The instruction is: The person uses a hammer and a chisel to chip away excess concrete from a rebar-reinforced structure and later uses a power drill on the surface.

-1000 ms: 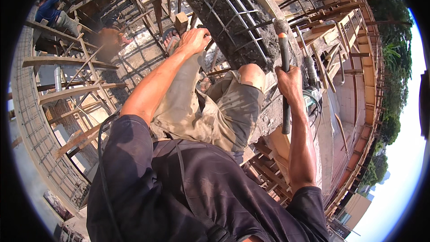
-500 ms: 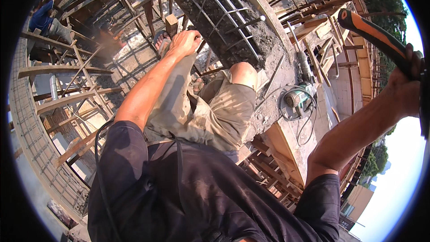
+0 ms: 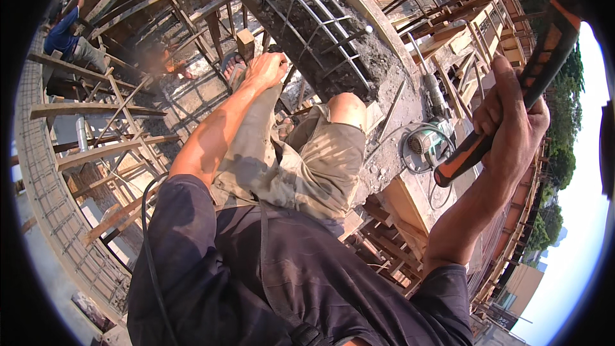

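Observation:
My right hand (image 3: 516, 118) is raised on the right, its fingers wrapped round the orange-and-black handle of a hammer (image 3: 552, 51). The handle slants up to the right; the head is lost in the dark rim. Beyond my left knee, my left hand (image 3: 268, 69) has its fingers curled together beside the end of a wood post (image 3: 245, 43) and the edge of a trough-like concrete beam (image 3: 301, 38). What those fingers grip is hidden. Steel reinforcing bars (image 3: 330, 22) lie along the rough grey beam. My sandalled foot (image 3: 234, 67) rests by the left hand.
A green-and-grey corded power tool (image 3: 426, 141) lies on the concrete ledge to my right, its cable looped beside it. Timber props and planks (image 3: 102, 109) stand below on the left. A person in a blue shirt (image 3: 61, 37) works at the far left.
My right hand has come inward and lower with the hammer, whose handle now tilts the other way. The left hand has stayed nearly in place.

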{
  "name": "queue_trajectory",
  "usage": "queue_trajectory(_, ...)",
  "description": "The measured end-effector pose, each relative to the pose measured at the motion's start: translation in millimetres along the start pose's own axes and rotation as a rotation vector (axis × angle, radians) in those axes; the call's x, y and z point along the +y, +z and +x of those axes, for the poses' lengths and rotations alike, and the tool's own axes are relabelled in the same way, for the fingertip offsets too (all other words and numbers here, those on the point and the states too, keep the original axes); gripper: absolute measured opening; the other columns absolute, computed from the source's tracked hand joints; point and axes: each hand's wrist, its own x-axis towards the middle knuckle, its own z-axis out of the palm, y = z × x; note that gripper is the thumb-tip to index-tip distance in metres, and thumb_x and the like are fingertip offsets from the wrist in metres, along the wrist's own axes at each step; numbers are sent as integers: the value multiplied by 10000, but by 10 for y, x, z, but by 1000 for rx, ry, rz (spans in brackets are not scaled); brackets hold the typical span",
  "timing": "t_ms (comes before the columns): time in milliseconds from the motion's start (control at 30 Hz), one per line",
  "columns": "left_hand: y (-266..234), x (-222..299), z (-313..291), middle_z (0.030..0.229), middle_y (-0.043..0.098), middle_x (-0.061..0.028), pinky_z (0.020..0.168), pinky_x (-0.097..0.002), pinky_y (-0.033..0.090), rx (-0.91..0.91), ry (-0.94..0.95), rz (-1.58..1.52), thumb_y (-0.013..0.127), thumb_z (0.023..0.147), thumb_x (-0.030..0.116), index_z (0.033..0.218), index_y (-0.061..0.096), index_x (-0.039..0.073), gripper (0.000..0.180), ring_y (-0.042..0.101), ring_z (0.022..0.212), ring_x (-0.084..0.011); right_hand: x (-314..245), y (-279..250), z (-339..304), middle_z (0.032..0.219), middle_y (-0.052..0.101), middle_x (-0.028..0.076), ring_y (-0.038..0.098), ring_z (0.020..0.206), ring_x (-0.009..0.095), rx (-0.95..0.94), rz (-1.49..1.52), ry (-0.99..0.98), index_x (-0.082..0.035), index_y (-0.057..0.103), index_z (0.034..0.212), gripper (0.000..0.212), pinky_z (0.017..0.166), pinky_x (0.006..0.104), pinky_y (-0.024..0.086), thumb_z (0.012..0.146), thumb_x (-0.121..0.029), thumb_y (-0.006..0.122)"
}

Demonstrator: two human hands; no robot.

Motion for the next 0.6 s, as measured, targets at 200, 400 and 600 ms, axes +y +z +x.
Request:
queue_trajectory(200, -46, 46, 15, 1016, 698, -237, 893, -495, 504, -4, -26, -22, 575, 856, 298, 1102, 710, 84, 353, 663, 984, -414, -104, -148, 454, 526, 327, -26, 330, 442, 88, 56, 377, -429, -66, 473, 674, 325, 471, 269, 356, 943, -195, 602)
queue_trajectory(400, 19, 24, -4, 988, 704, -229, 873, -499, 510, 8, 3, -21, 573, 860, 299, 1087, 720, 102, 334, 667, 964, -416, 2193, 473, -63, 519, 432, -26, 398, 399, 79, -375, -261, 595, -75, 493, 702, 261, 391, 271, 318, 887, -170, 649)
queue_trajectory(600, 19, 9, 26, 999, 706, -212, 880, -495, 512, -6, 18, -18, 577, 859, 302, 1087, 721, 102, 336, 664, 978, -409, 1120, 281, -199, 557, 431, -48, 378, 420, 43, -370, -125, 499, -100, 493, 750, 277, 384, 231, 297, 888, -197, 713)
